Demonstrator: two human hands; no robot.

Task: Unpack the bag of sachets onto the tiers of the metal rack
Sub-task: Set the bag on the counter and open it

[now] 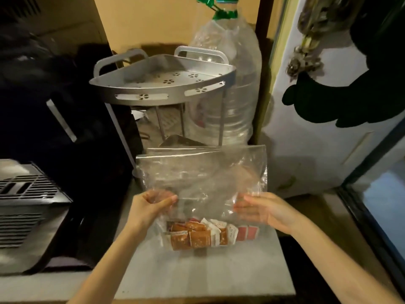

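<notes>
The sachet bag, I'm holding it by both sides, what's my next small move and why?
Probably free your right hand and reach into the bag: the sachets sit bunched at its bottom, and the rack's top tier looks bare.

One head-worn wide-angle view looks forward and down from just above the forearms, close to the surface point(203, 275), facing the metal rack point(162, 84) standing straight ahead.
</notes>
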